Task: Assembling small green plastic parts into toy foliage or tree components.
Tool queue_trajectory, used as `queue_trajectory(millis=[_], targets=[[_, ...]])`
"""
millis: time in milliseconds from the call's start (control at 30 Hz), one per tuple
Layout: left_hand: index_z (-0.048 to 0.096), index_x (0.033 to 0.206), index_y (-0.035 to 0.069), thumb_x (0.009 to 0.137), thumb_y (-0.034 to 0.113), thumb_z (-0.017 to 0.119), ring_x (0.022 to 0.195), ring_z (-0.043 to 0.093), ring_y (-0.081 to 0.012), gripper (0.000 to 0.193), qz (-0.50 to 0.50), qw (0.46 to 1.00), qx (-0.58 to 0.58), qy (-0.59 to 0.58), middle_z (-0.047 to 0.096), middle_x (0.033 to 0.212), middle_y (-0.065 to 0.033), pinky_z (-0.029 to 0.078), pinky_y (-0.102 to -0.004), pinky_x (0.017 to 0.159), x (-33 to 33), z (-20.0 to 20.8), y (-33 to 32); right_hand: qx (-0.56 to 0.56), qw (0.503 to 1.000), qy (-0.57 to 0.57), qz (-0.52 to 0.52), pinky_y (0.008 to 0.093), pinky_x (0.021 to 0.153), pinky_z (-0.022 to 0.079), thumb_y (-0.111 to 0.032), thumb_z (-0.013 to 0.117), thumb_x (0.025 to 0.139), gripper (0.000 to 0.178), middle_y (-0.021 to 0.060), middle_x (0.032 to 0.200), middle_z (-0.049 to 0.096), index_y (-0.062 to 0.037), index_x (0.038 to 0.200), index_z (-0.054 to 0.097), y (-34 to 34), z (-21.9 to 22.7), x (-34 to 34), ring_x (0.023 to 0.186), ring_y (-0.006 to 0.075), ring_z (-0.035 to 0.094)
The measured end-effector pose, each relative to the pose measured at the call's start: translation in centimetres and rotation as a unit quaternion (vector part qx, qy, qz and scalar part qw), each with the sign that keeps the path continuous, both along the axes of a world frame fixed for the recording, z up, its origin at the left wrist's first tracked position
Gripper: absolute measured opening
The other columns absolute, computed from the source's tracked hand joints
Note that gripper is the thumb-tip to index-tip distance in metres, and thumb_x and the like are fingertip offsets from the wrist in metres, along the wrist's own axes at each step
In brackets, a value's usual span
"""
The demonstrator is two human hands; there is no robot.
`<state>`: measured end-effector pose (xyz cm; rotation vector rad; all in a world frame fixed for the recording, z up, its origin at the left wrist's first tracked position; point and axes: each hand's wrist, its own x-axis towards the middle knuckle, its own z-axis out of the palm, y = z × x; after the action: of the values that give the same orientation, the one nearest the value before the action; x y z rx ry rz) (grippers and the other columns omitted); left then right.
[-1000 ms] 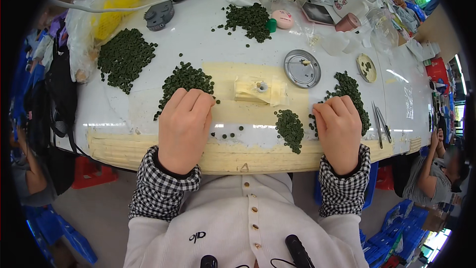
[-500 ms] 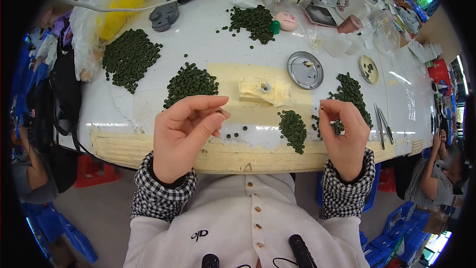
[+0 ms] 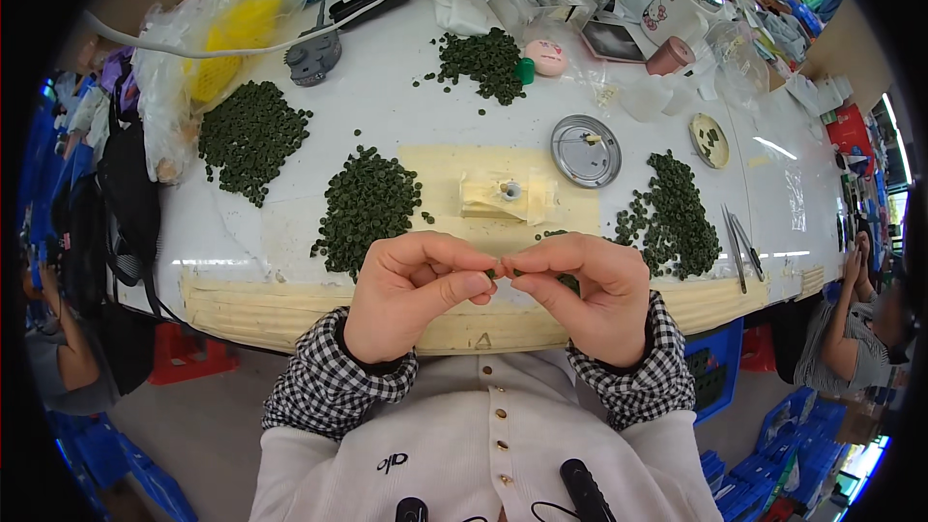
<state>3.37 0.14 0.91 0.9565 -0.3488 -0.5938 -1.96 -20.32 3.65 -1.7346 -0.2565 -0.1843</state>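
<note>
My left hand [image 3: 411, 295] and my right hand [image 3: 599, 300] meet fingertip to fingertip over the table's near edge. Each is closed in a pinch on a small dark green piece; the left one [image 3: 491, 274] and the right one [image 3: 518, 273] sit nearly together, mostly hidden by the fingers. Just beyond stands a tape-wrapped block [image 3: 483, 198] with a round metal-rimmed hole on top. A pile of small green round pieces [image 3: 367, 208] lies beyond my left hand, and another pile [image 3: 677, 222] to the right of my right hand. A smaller pile is partly hidden behind my right hand.
More green pieces lie in a far-left heap [image 3: 253, 140] and a far-middle heap [image 3: 480, 63]. A round silver tin lid [image 3: 585, 166] and a cream dish [image 3: 709, 140] hold small bits. Two tweezers [image 3: 741, 246] lie at right. Plastic bags [image 3: 164, 87], a white cable and a mug [image 3: 674, 12] stand farther back.
Both hands have come together in the middle from well apart: my left hand moved right, my right hand moved left from beside the right-hand pile. The view has shifted slightly.
</note>
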Motion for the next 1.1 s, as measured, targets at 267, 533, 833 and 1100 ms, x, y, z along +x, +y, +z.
queue_trajectory(millis=[267,533,833,1100], targets=[[0.066,0.103,-0.005,0.088,-0.006,0.066,0.085,0.069,-0.0145,0.015,0.023,1.0,0.017,0.008,0.071,0.094,-0.0129,0.057,-0.0253,0.077,-0.26,-0.11,-0.18,-0.035,0.999,-0.037,0.007,0.0251,0.072,0.054,0.003,0.072,0.081,0.022,0.0084,0.093,0.069,-0.0046,0.101,0.074,0.12,-0.12,0.61,0.082,0.0159,0.068],[0.067,0.1,-0.006,0.086,-0.01,0.066,0.086,0.069,-0.0162,0.015,0.038,0.999,0.008,-0.025,0.07,0.095,-0.0134,0.057,-0.0261,0.078,-0.46,-0.27,-0.21,-0.033,0.999,-0.018,0.0,0.0233,0.068,0.052,0.003,0.073,0.081,0.025,0.0067,0.093,0.067,-0.0063,0.103,0.075,0.3,-0.08,0.41,0.079,0.0134,0.065],[0.067,0.099,-0.006,0.084,-0.014,0.066,0.09,0.068,-0.0161,0.018,0.043,0.995,0.005,-0.085,0.069,0.097,-0.0131,0.057,-0.0257,0.08,-0.44,-0.04,-0.29,-0.015,1.0,-0.009,0.003,0.023,0.069,0.052,0.003,0.073,0.08,0.026,0.0064,0.092,0.067,-0.0068,0.104,0.075,0.34,-0.27,0.41,0.079,0.0129,0.065],[0.069,0.098,-0.005,0.082,-0.014,0.068,0.088,0.067,-0.0138,0.018,0.009,0.999,-0.004,-0.05,0.069,0.097,-0.0123,0.056,-0.0245,0.079,-0.32,-0.14,0.06,0.055,0.996,0.051,0.057,0.0223,0.069,0.05,0.004,0.074,0.079,0.027,0.0061,0.092,0.067,-0.007,0.103,0.076,-0.23,-0.58,0.46,0.079,0.0114,0.063]])
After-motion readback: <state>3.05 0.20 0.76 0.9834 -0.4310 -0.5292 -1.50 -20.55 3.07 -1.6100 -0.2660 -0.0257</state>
